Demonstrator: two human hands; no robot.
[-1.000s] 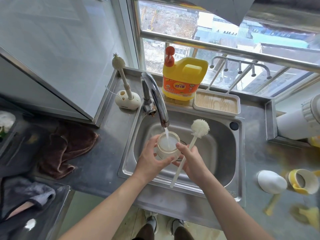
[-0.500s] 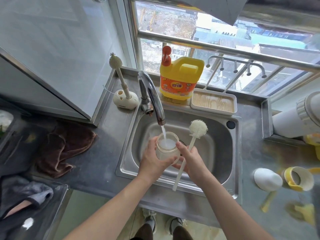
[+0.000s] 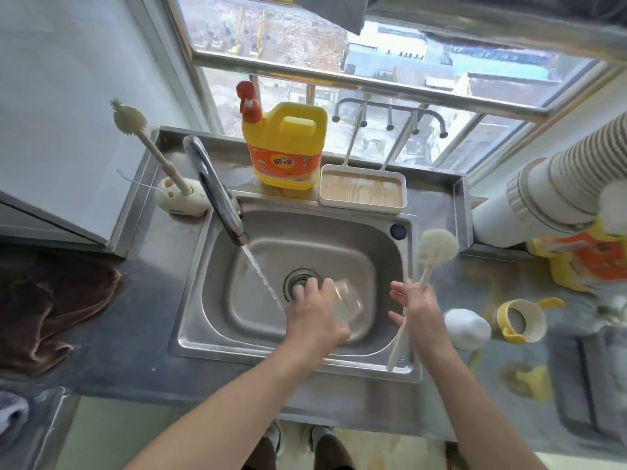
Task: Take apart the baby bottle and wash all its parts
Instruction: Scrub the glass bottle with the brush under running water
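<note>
My left hand (image 3: 314, 315) grips the clear glass bottle body (image 3: 347, 301), tipped on its side low in the steel sink (image 3: 305, 357), just right of the drain (image 3: 300, 283). Water runs from the tap (image 3: 217, 195) and falls left of the bottle. My right hand (image 3: 419, 310) holds the long bottle brush (image 3: 436, 249) by its handle, bristle head up over the sink's right rim, fingers partly spread. On the counter to the right lie the white bottle cap (image 3: 466, 329) and the yellow collar with handles (image 3: 519, 320).
A yellow detergent jug (image 3: 286, 147) and a small wooden-bottomed tray (image 3: 363, 191) stand behind the sink. A second brush in a white holder (image 3: 179, 198) is at the back left. A brown cloth (image 3: 47, 300) lies on the left counter. A stack of paper cups (image 3: 559, 184) juts in from the right.
The bottle was upright under the water stream; my left hand has tipped it over and lowered it into the sink. My right hand let go of the bottle and moved right with the brush.
</note>
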